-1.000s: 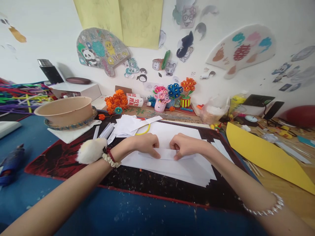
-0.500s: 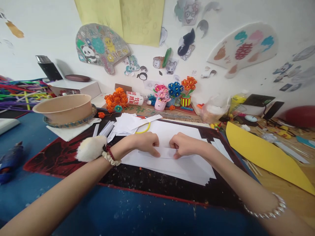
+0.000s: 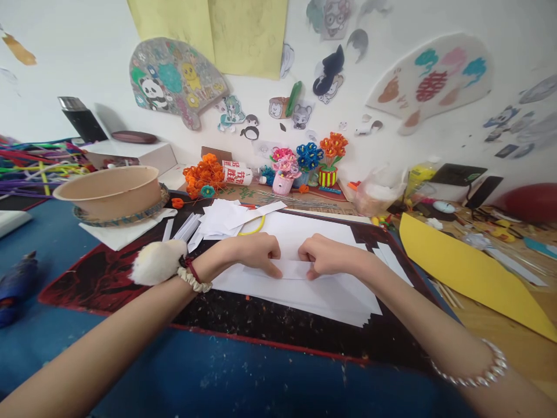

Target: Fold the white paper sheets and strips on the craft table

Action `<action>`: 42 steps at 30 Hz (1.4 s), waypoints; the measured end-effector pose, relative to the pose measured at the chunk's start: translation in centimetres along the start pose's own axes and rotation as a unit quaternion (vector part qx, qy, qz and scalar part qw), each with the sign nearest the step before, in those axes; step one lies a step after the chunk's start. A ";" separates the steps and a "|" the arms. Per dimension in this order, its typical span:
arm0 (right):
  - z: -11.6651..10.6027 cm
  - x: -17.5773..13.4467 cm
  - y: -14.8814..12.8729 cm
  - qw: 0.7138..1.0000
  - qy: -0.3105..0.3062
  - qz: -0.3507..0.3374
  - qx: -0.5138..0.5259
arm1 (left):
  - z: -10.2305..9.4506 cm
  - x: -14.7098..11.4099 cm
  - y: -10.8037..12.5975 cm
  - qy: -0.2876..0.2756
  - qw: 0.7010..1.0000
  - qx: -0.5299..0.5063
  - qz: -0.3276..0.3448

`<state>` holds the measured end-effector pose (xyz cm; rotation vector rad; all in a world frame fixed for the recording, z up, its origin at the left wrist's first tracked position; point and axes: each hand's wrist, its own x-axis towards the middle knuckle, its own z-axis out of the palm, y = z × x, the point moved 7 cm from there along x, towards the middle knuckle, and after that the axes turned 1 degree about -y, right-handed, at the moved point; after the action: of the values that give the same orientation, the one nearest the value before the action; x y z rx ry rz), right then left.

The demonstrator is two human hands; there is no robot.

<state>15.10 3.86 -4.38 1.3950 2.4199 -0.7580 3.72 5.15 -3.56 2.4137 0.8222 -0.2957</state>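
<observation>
A narrow strip of white paper stretches between my two hands, just above a stack of white sheets. My left hand pinches its left part, thumb toward me and fingers curled. On the other side my right hand grips the strip the same way. The stack lies on a black and red mat. Behind my left hand are loose white paper pieces and a yellow ring, partly covered by paper. Folded white strips lie left of them.
A beige bowl stands at the left on a woven ring. Small pots of handmade flowers line the back by the wall. A yellow sheet lies at the right beside thin sticks. A dark blue object rests at the far left.
The view has shifted very slightly. Both hands keep the same hold on the paper strip, with almost no visible movement.
</observation>
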 end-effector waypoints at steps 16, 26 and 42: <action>0.0 -0.6 0.0 0.998 0.000 0.062 -0.018 | 0.0 -0.3 0.3 0.009 0.998 0.052 -0.045; -0.4 -1.2 0.1 0.997 0.037 0.064 0.010 | 0.3 -1.6 2.3 0.122 0.981 0.029 0.149; -0.4 -0.9 0.5 0.998 0.019 0.064 0.017 | 0.8 -3.0 3.8 0.195 0.937 0.228 0.180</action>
<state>16.03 3.64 -3.82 1.5751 2.3290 -0.7508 3.68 0.69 -1.39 3.0595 0.4818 0.1662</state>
